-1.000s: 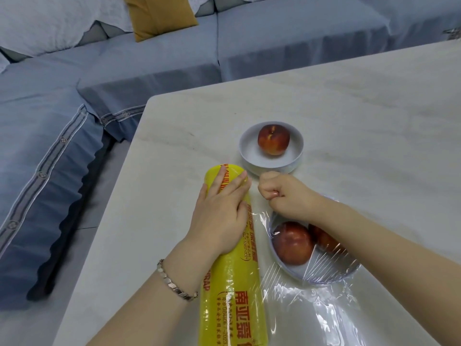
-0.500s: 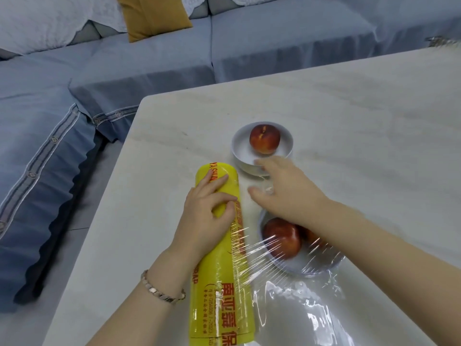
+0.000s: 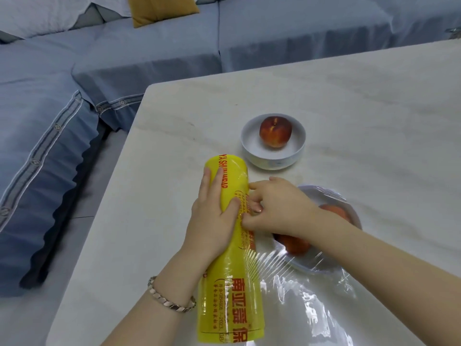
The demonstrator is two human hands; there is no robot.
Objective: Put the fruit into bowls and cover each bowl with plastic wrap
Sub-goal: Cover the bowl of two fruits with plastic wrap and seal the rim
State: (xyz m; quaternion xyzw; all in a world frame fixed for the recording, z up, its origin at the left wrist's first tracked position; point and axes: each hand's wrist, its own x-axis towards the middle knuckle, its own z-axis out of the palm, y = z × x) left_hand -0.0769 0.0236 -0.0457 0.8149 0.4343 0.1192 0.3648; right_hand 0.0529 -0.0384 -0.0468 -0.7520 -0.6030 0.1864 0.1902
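A long yellow roll of plastic wrap (image 3: 230, 290) lies on the pale table (image 3: 374, 116). My left hand (image 3: 212, 216) lies on top of the roll and holds it down. My right hand (image 3: 277, 208) pinches the clear film (image 3: 299, 295) at the roll's right side. The film stretches from the roll over the near bowl (image 3: 344, 208), which holds two red peaches (image 3: 296, 244), partly hidden by my right arm. Farther back an uncovered white bowl (image 3: 273, 158) holds one peach (image 3: 275, 131).
The table's left edge runs diagonally beside a blue sofa (image 3: 149, 58) with a mustard cushion (image 3: 159, 8). Loose film lies crumpled on the table at the bottom right. A bracelet (image 3: 169, 298) sits on my left wrist.
My right hand opened, then moved left from the near bowl's far rim to the roll and now pinches the film there. My left hand stayed on the roll.
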